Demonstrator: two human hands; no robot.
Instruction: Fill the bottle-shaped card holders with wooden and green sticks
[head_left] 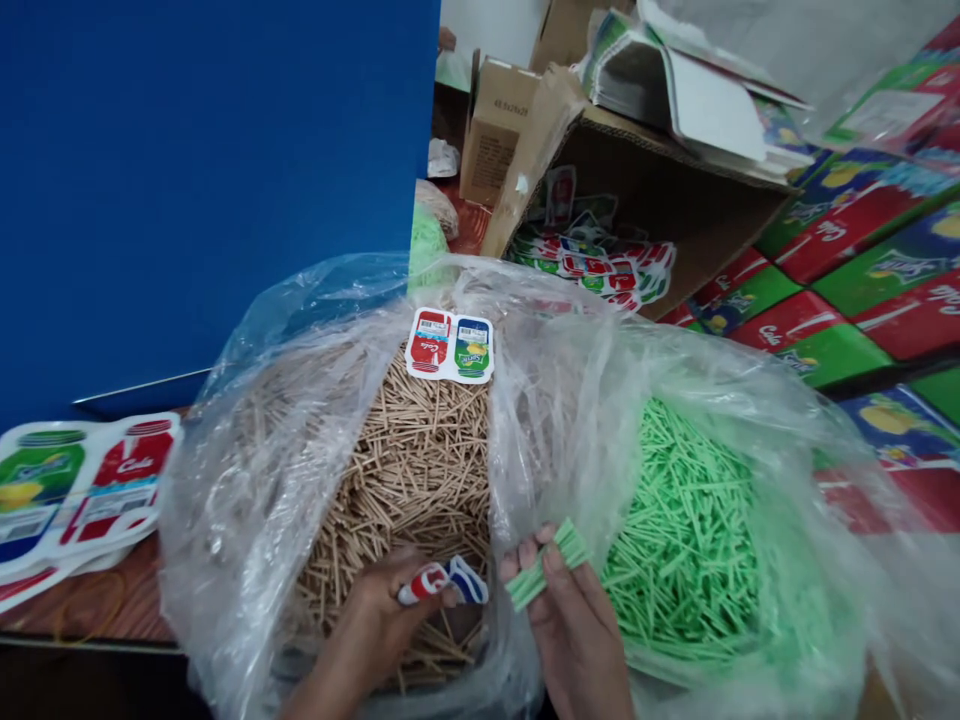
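My left hand is closed around a small curled printed card with red, white and blue on it, low over a bag of short brown sticks. Between the fingers and thumb of my right hand is a bundle of short green sticks, lined up side by side. To the right of that hand, a clear plastic bag holds a loose heap of the same green sticks. A flat Cola and Sprite card lies at the far edge of the brown sticks.
Larger printed cards are stacked on the table at the left. A blue panel rises behind them. An open cardboard box full of printed cards stands at the back. Red and green printed cartons are piled at the right.
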